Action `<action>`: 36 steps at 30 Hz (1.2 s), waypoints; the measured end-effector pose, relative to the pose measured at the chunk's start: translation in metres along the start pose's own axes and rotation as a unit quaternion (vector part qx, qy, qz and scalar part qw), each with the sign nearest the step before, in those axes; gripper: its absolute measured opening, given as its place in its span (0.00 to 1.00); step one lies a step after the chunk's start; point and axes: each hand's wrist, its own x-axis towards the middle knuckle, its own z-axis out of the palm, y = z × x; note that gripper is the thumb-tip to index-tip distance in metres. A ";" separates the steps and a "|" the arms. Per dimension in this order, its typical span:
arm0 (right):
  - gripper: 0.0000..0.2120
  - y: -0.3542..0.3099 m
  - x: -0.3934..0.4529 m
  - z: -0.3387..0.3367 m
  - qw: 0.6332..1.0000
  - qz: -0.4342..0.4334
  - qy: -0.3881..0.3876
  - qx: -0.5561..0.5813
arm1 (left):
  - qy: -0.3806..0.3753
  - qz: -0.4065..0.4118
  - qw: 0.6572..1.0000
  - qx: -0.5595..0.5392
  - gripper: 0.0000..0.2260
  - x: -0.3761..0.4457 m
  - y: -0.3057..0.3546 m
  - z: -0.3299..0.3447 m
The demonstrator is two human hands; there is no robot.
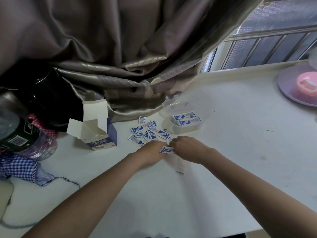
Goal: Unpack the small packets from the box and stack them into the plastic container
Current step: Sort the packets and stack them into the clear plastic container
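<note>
An open white-and-blue box [101,133] stands on the white table, flaps up. Several small blue-and-white packets [147,133] lie in a loose pile to its right. A clear plastic container [186,127] sits beyond the pile and holds two packets [186,118] lying flat. Its clear lid [169,104] lies just behind it. My left hand [152,152] and my right hand [187,148] meet at the near edge of the pile, and both pinch one packet [166,149] between them. A white strip [180,164] lies under my right hand.
A brown curtain [120,57] drapes onto the table behind the box. Dark bottles [18,133] and checked cloth [20,166] crowd the left edge. A purple plate with a pink item [291,90] sits at far right, below a barred window [267,48].
</note>
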 end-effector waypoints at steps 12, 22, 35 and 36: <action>0.20 -0.008 -0.006 0.000 0.997 0.040 0.022 -0.059 | 0.053 0.023 0.998 -0.002 0.14 -0.004 0.006 0.006; 0.20 -0.011 -0.009 0.009 0.988 0.046 0.018 -0.148 | 0.065 0.029 0.995 0.075 0.10 -0.004 0.001 0.011; 0.11 0.005 -0.017 0.028 0.987 0.134 -0.016 0.093 | 0.095 0.027 0.986 0.134 0.11 -0.003 -0.010 0.020; 0.10 0.006 -0.017 0.029 0.985 0.133 -0.013 0.105 | 0.089 0.026 0.988 0.124 0.11 -0.002 -0.011 0.021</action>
